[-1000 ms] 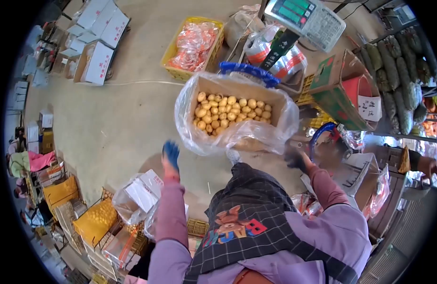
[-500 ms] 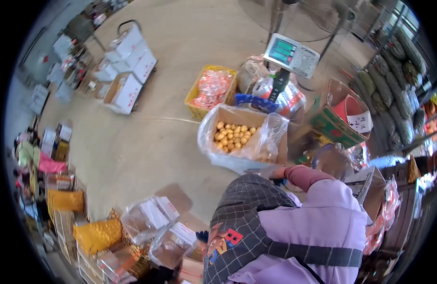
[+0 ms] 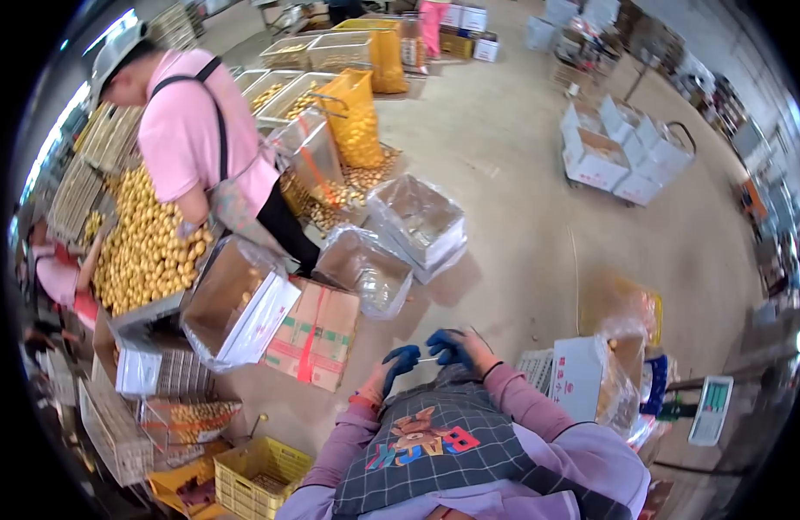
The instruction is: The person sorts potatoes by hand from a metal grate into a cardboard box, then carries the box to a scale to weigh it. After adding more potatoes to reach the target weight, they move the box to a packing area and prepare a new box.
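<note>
My left hand (image 3: 401, 360) and my right hand (image 3: 453, 347), both in dark blue gloves, are close together in front of my dark checked apron (image 3: 417, 459). The fingers of both are bent. A thin white strip (image 3: 428, 359) spans the gap between them; what it is I cannot make out. Left of my hands a flattened carton (image 3: 287, 347) with red tape lies beside an open plastic-lined box (image 3: 218, 303) holding a few potatoes. Two more lined boxes (image 3: 365, 264) stand ahead. To the right is a white carton (image 3: 577, 377) with a plastic liner.
A co-worker in a pink shirt (image 3: 205, 130) leans over a heap of potatoes (image 3: 148, 247) at the left. A scale display (image 3: 712, 409) stands at the right. A yellow crate (image 3: 252, 481) is at the lower left. Farther off are a loaded trolley (image 3: 621, 156) and a yellow net sack (image 3: 355, 121).
My view has swung left, from the potato box under the scale to the lined boxes and the co-worker. Both hands have come together in front of my apron.
</note>
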Available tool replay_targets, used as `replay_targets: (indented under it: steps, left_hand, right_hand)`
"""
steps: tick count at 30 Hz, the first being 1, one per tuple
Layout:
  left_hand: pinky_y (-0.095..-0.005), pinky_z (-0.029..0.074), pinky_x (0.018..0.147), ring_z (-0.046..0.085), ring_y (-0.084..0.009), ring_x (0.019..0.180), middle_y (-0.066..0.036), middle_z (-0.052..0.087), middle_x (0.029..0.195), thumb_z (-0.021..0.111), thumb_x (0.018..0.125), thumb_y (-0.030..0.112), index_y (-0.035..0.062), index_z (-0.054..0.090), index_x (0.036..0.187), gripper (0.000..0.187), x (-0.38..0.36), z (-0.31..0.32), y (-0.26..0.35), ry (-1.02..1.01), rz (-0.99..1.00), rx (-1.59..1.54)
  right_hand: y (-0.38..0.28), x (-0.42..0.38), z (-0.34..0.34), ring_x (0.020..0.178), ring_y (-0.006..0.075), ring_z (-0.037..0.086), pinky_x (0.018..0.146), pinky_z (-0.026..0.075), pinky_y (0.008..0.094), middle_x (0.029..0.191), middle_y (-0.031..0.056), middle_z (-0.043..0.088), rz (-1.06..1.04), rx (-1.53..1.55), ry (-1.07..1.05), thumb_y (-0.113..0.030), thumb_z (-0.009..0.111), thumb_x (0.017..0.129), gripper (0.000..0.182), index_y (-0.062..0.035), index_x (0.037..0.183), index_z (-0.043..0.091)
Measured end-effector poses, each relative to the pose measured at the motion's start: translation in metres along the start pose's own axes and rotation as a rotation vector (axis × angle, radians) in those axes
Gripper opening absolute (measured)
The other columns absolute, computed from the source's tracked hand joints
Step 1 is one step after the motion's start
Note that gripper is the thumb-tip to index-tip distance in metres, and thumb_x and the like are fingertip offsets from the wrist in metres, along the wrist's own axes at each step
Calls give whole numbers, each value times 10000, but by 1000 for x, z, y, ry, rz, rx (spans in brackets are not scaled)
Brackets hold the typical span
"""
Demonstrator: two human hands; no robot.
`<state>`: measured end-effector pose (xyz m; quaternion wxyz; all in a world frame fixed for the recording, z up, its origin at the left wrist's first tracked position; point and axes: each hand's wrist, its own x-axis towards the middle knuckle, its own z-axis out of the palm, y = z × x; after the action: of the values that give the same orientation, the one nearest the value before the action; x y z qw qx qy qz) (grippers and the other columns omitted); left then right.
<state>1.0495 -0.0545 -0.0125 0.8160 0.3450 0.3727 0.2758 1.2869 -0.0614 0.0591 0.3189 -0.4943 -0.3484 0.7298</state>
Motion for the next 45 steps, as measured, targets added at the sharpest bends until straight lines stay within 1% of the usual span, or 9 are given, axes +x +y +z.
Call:
replay_targets:
  steps: [9,15,16,18,22,25,31,38,45]
  left_hand:
    - [-308,495,883,617,-172,1002,-127,643,1124,489,946,179,-3,512,1320,417,-66,-59,37,409,390,232]
    - [-360,467,937,591,-187,1012,-123,593,1209,485,967,431,141,353,1455,583,-103,-76,108,798,710,-500]
    - [-367,463,948,591,-203,1009,-127,577,1231,475,963,475,151,331,1465,615,-108,-85,116,729,842,-640]
    - [-370,468,949,587,-204,1037,-127,551,1265,465,950,523,136,348,1455,646,-119,-126,132,773,911,-614]
    - [-359,472,945,591,-209,1055,-131,561,1252,512,957,438,60,343,1442,638,-145,-195,167,840,964,-431]
    - [-325,479,936,602,-212,1053,-159,576,1225,593,934,255,-25,390,1394,575,-163,-265,185,1072,814,-301]
    - [-472,344,1054,489,-392,1155,-202,516,1288,680,786,267,69,531,1290,562,-195,-468,241,1492,533,1152]
    - [-543,343,1042,378,-458,1298,-223,397,1420,759,665,511,165,283,1478,1004,-172,-609,351,975,-449,1283]
    - [-478,444,961,455,-501,1181,-343,401,1301,835,514,372,106,506,1309,901,-162,-620,350,1019,-36,1095]
  right_hand:
    - [-21,84,143,722,122,617,630,511,242,925,75,666,173,-50,-726,-285,539,965,355,9,1154,603]
    - [-57,81,163,1024,211,634,837,508,289,1188,117,620,412,-22,-1138,-153,589,934,341,24,1224,561]
    - [-60,93,166,1024,211,634,837,508,289,1188,117,620,439,-36,-1155,-153,589,934,341,24,1224,561]
    - [-71,125,185,1043,216,625,899,487,298,1220,103,611,-454,-727,-1032,-117,597,921,349,29,1235,548]
    - [-89,210,229,1025,202,631,923,474,302,1153,81,656,-119,-333,-510,-69,654,851,327,-19,1172,616]
    - [-121,262,296,1000,215,641,909,478,301,1088,108,674,-281,-458,-470,-64,675,820,353,-37,1168,628]
    - [-118,397,496,1041,320,607,916,465,375,1109,191,632,-559,-977,-443,-196,735,766,508,-36,1222,577]
    - [-91,564,608,1163,364,536,988,428,431,1253,221,549,-406,-1552,-282,-296,770,683,894,-116,1443,334]
    - [-97,610,627,1232,396,486,1010,428,427,1420,283,342,-311,-1563,-479,-226,753,652,966,-127,1467,242]
